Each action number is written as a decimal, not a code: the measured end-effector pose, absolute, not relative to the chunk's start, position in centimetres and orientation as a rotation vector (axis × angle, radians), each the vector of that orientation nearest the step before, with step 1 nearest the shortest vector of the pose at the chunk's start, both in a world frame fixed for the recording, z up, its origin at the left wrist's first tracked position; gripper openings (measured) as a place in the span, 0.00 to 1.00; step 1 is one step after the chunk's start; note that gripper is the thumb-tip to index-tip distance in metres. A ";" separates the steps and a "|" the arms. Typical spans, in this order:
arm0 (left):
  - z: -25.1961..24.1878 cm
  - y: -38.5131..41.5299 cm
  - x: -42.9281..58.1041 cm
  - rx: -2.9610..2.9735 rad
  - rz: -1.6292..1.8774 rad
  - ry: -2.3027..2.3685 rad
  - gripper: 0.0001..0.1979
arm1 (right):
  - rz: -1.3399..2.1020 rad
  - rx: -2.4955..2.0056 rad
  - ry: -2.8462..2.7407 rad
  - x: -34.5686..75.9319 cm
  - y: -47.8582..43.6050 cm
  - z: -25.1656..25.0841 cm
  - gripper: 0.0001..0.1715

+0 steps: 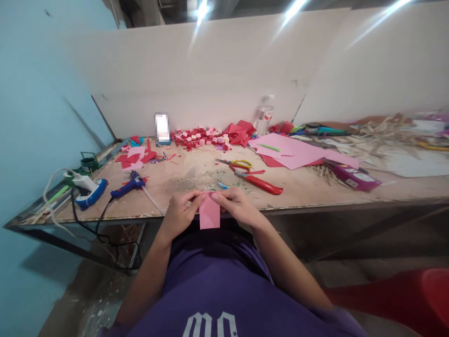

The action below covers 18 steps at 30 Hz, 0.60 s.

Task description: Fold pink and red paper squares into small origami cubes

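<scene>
A small pink paper piece [209, 216] hangs at the table's front edge, pinched along its top by both hands. My left hand [182, 208] is closed on its upper left corner, thumb in front. My right hand [236, 203] grips the upper right corner the same way. Just beyond the fingers lies a small blue piece [222, 186]. Farther off are yellow-and-red handled scissors [240, 164] and a red-handled cutter [263, 183]. Little folded red and pink paper pieces [201, 137] are heaped at the back.
On the left are a blue glue gun [128, 186], its cord, and a blue-and-white power strip [91, 193]. A phone [162, 128] stands against the back board. Pink sheets [291, 149], a plastic bottle [264, 116], a purple box [354, 178] and thin wooden strips [386, 133] occupy the right.
</scene>
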<state>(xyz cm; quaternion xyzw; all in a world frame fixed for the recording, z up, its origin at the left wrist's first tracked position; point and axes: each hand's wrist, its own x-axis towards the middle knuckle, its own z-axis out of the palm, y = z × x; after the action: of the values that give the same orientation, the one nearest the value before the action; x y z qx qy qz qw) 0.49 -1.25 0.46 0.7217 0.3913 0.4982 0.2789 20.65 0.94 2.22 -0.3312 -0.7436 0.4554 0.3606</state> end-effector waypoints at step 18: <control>1.0 -1.5 0.6 1.943 1.303 1.050 0.17 | 1.224 -0.879 -1.843 20.8 1.4 1.7 0.31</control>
<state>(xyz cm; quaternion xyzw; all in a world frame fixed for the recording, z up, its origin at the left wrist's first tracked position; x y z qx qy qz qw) 0.56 -1.46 1.02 0.7262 0.3926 0.4873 0.2846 20.81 1.38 1.73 -0.3430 -0.7188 0.4774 0.3712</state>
